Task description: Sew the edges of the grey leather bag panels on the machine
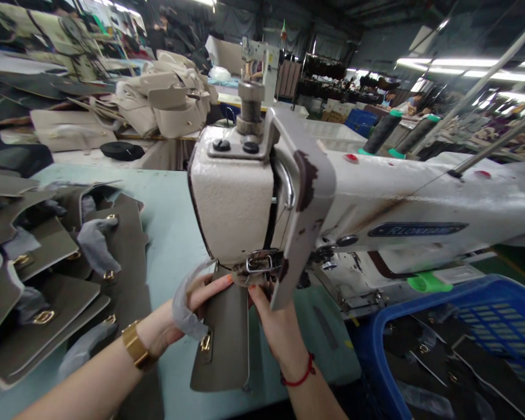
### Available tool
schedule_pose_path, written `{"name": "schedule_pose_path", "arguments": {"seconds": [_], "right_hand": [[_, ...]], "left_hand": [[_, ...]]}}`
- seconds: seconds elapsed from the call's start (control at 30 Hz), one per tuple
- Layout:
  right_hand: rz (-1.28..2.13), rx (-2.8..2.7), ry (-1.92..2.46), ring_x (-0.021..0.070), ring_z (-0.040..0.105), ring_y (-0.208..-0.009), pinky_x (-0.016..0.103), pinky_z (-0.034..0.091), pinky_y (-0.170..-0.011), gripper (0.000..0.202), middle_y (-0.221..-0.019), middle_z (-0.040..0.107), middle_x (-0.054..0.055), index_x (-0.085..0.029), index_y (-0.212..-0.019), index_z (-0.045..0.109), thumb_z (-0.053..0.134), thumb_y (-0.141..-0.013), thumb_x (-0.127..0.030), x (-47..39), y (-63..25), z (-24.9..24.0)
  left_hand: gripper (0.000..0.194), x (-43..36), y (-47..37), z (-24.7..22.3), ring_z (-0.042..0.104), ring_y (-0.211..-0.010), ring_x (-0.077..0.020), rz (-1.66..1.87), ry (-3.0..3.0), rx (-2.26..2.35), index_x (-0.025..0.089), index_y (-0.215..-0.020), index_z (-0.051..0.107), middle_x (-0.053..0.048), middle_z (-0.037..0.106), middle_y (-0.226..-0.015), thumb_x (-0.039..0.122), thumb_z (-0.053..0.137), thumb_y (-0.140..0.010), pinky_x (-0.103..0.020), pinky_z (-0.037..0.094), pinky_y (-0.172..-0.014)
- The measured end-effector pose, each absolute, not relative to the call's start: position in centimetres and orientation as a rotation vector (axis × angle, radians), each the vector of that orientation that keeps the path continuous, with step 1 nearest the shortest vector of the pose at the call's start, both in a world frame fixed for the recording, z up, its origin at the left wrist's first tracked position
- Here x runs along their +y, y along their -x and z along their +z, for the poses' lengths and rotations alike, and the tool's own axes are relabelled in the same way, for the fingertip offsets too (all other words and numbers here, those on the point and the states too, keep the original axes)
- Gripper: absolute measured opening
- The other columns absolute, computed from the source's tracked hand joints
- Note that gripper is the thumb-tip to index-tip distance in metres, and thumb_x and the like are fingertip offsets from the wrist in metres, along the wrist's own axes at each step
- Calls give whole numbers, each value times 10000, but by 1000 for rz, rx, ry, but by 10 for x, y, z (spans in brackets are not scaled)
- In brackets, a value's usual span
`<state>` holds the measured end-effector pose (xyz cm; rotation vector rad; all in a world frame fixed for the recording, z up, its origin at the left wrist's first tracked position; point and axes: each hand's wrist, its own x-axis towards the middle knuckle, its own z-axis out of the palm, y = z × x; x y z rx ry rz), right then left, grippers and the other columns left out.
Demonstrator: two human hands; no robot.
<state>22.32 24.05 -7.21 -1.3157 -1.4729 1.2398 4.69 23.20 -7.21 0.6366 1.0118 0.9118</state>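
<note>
A dark grey-brown bag piece (226,338) lies under the head of a white sewing machine (231,192). Its handle (181,300) is wrapped in translucent film and joined by a gold metal fitting (205,344). My left hand (196,300), with a gold-coloured band at the wrist, holds the piece's left side, the index finger reaching across its top near the needle area. On the right edge, my right hand (273,318) grips the piece with the thumb beside the stitching area. Its other fingers are partly hidden behind the machine's metal guard (304,216).
Similar bag pieces (56,280) with wrapped handles are piled on the pale blue table (170,233) to the left. A blue plastic basket (378,350) with more pieces stands at right. Thread spools (382,131) rise behind the machine, and beige bags (170,105) are heaped beyond.
</note>
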Motion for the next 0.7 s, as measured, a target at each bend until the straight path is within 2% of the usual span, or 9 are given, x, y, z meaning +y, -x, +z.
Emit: {"name": "schedule_pose_path", "arguments": {"seconds": [0.17, 0.3, 0.4, 0.47, 0.53, 0.63, 0.7], "right_hand": [[1237, -1474, 1348, 191, 626, -764, 240, 442, -672, 302, -789, 697, 76, -109, -796, 680, 553, -876, -371, 240, -222, -73], [1233, -1498, 1339, 182, 610, -741, 240, 431, -663, 285, -761, 681, 69, -108, -775, 657, 547, -876, -351, 241, -222, -70], [1242, -1483, 1304, 178, 607, -770, 228, 417, -638, 268, -817, 690, 72, -111, -819, 666, 548, -876, -345, 241, -222, -70], [1255, -1468, 1302, 166, 597, -730, 221, 402, -604, 277, -780, 682, 59, -116, -792, 664, 551, -876, -355, 241, -222, -71], [1265, -1449, 1321, 148, 569, -645, 218, 384, -566, 301, -679, 648, 32, -127, -713, 644, 554, -872, -366, 240, -220, -73], [1289, -1378, 1343, 120, 511, -532, 213, 348, -513, 337, -553, 573, -6, -142, -622, 605, 558, -868, -367, 236, -215, -75], [1332, -1293, 1342, 106, 461, -463, 208, 310, -464, 365, -471, 498, -29, -147, -590, 599, 555, -871, -376, 234, -210, -77]], "left_hand": [[401, 235, -46, -76, 714, -866, -295, 817, -574, 980, 185, -1071, 684, -81, 755, -948, 457, 670, -776, -402, 572, -827], [418, 243, -46, -80, 718, -844, -290, 853, -606, 991, 226, -1139, 648, -70, 750, -990, 411, 696, -767, -392, 587, -778], [418, 244, -46, -77, 720, -831, -286, 884, -635, 987, 208, -1124, 655, -70, 757, -958, 372, 727, -746, -368, 595, -744], [406, 244, -47, -70, 722, -821, -268, 901, -628, 983, 201, -1099, 667, -58, 763, -928, 345, 746, -728, -341, 596, -733], [325, 246, -48, -59, 723, -749, -228, 906, -646, 972, 193, -1009, 698, -34, 769, -861, 328, 750, -718, -301, 598, -688], [162, 251, -49, -40, 684, -571, -171, 906, -747, 963, 157, -694, 703, -5, 743, -647, 303, 767, -658, -244, 580, -550], [176, 256, -49, -28, 649, -479, -167, 915, -795, 989, 155, -531, 645, 9, 693, -513, 248, 784, -587, -241, 555, -456]]}}
